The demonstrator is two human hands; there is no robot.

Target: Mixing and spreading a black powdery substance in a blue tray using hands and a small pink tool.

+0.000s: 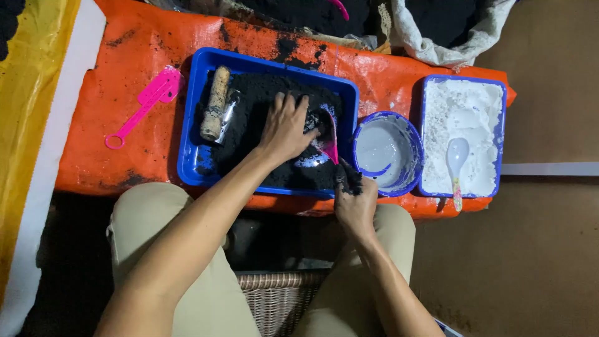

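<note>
A blue tray holds a heap of black powder. My left hand lies spread on the powder, fingers pressing beside a small blue bowl half buried in it. My right hand, smeared black, is shut on the handle of a pink scoop whose blade digs into the powder next to that bowl. A wooden-handled tool with a clear plastic piece lies at the tray's left side.
A pink plastic spatula lies on the orange tarp left of the tray. A round blue bowl with white residue stands right of it, then a blue tray of white powder with a white spoon. Sacks at the back; a wicker seat below.
</note>
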